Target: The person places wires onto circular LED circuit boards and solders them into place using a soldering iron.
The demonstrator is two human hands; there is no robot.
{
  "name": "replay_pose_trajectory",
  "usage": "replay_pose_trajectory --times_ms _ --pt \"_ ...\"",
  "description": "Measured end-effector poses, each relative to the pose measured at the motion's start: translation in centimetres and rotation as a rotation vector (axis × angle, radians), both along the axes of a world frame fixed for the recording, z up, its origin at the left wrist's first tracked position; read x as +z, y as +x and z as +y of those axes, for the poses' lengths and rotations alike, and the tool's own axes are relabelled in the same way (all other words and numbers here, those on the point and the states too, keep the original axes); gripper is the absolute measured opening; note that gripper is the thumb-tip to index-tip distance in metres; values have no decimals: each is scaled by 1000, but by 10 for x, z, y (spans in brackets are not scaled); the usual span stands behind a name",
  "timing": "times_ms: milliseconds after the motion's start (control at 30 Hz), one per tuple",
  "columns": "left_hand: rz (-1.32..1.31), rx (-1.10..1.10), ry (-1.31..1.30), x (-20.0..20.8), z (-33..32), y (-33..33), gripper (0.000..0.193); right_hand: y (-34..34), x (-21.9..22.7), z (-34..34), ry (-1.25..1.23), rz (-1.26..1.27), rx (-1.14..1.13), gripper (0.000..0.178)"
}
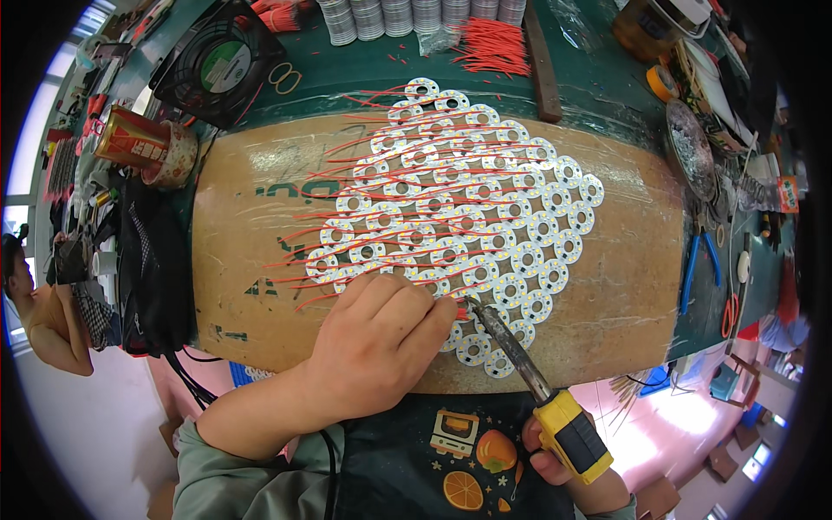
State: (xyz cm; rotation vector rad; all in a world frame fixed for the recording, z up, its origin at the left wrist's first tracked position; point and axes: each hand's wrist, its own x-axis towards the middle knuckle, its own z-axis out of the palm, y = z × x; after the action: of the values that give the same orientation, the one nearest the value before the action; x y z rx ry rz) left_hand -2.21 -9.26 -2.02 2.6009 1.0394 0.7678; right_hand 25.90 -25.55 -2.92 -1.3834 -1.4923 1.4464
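My left hand [373, 338] is closed in a pinch on a small bunch of short red wires [462, 314], whose ends stick out past the fingertips. My right hand [549, 455] grips a soldering iron [572, 433] by its yellow and black handle. The iron's tip reaches the same spot beside my left fingertips, over the lower part of a slanted panel of white ring-shaped LED boards [515, 210]. Thin red wires [347, 192] lie across many of the rings in rows, their free ends trailing left. My left hand covers some of the lower-left rings.
The panel rests on a brown board [624, 303]. Behind it are a black fan [186, 74], stacked discs [397, 17], a red wire pile [494, 48] and a bar [542, 65]. Blue-handled pliers [686, 282] and a metal dish [691, 152] lie right. Another person [56, 325] is far left.
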Motion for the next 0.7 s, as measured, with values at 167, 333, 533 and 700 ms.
replay_pose_trajectory --times_ms 167,333,533,700 --pt "-8 2 5 0 0 0 35 1 -1 -1 12 -30 17 42" --pt "-14 6 11 -1 0 0 35 -1 -2 -2 28 -21 1 40" --pt "-17 11 14 -1 -1 1 35 2 0 -2 22 -41 18 38" --pt "5 16 7 0 -2 1 35 5 4 0 -56 65 -23 38"
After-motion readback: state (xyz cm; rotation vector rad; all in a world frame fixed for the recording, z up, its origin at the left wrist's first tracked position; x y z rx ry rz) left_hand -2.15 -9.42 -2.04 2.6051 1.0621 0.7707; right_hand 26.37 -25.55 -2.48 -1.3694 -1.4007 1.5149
